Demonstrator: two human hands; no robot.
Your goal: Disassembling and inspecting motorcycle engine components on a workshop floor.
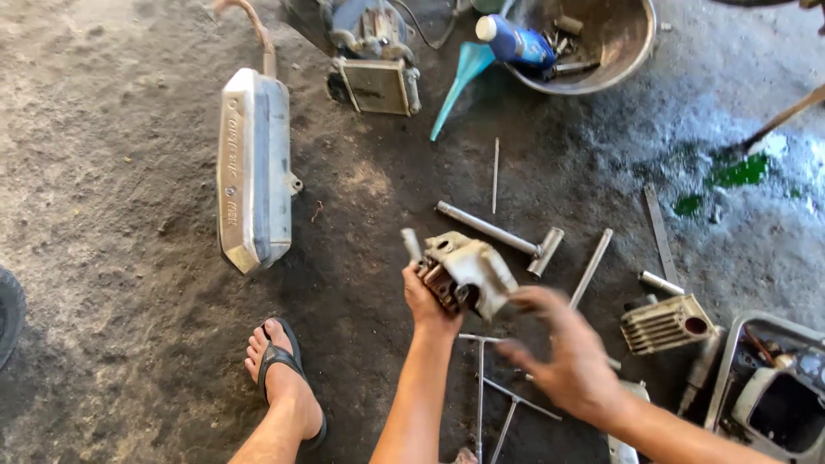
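Your left hand (427,302) grips the metal engine head (465,273) from below, your right hand (563,348), open and empty, blurred beside it; one-handed, the oily casting may slip onto the T-wrenches (498,387) beneath.

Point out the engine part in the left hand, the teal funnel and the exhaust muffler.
engine part (471,273), head view, on its pale metal casing.
teal funnel (468,67), head view, on the wide cone.
exhaust muffler (251,172), head view, on the middle of its silver heat shield.
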